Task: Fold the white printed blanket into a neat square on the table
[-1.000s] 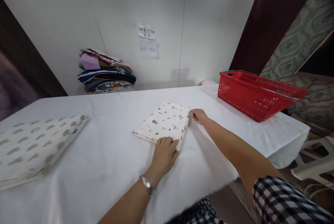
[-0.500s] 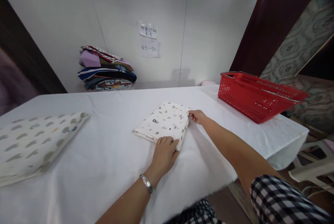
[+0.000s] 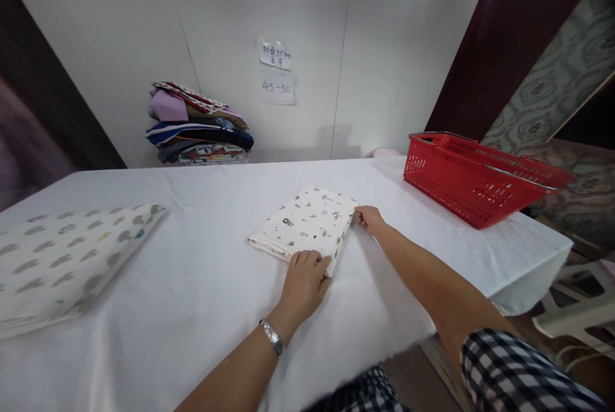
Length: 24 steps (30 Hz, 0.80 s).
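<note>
A white folded cloth [image 3: 307, 220] with small plant and animal prints lies on the white-covered table. My left hand [image 3: 305, 280], with a silver band at the wrist, grips its near edge close to the front right corner, fingers curled over the top. At the far right corner, my right hand [image 3: 369, 218] pinches the cloth's edge between thumb and fingers. The undersides of both grips are hidden. Over on the left lies another folded white cloth [image 3: 62, 261] with grey mushroom-like shapes, apart from both hands.
A red plastic basket [image 3: 461, 184] with metal handles stands at the table's right end. Several folded fabrics form a stack [image 3: 199, 127] by the wall behind the table. Paper signs [image 3: 277, 88] hang on that wall. A white plastic stool [image 3: 571, 309] is at the lower right.
My right hand has shifted slightly to the right, drawing the cloth's far right corner outward. My left hand keeps its place on the near edge. The view has shifted a little.
</note>
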Motion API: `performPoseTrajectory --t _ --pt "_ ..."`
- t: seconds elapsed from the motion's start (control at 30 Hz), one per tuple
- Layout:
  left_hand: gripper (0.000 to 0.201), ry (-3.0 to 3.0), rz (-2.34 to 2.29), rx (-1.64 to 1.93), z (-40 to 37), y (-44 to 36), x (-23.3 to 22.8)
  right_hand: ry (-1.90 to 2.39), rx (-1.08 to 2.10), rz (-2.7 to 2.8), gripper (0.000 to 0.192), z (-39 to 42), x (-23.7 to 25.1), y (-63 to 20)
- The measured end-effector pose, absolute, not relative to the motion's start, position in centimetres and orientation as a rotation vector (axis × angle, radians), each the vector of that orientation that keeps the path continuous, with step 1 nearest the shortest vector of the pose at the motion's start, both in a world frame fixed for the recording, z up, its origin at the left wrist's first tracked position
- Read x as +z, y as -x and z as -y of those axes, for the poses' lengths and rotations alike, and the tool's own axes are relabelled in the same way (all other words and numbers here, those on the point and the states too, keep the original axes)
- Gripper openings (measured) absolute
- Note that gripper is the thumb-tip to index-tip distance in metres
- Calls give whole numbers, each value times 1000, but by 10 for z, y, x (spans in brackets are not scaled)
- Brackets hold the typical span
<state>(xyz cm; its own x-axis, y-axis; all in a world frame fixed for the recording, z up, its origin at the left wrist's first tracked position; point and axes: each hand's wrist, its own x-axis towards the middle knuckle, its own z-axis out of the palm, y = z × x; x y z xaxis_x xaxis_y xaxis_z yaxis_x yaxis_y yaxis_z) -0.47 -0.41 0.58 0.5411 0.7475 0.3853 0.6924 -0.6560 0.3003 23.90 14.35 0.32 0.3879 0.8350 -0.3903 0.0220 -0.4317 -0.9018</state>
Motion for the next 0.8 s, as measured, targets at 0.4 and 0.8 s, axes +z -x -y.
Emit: performPoseTrajectory --t 0.4,0.8 --pt "34 -2685 -1263 706 4 4 6 1836 747 940 20 -167 1 -253" --pt "36 -2745 -1336 665 5 0 6 1903 715 1440 36 -184 13 -258"
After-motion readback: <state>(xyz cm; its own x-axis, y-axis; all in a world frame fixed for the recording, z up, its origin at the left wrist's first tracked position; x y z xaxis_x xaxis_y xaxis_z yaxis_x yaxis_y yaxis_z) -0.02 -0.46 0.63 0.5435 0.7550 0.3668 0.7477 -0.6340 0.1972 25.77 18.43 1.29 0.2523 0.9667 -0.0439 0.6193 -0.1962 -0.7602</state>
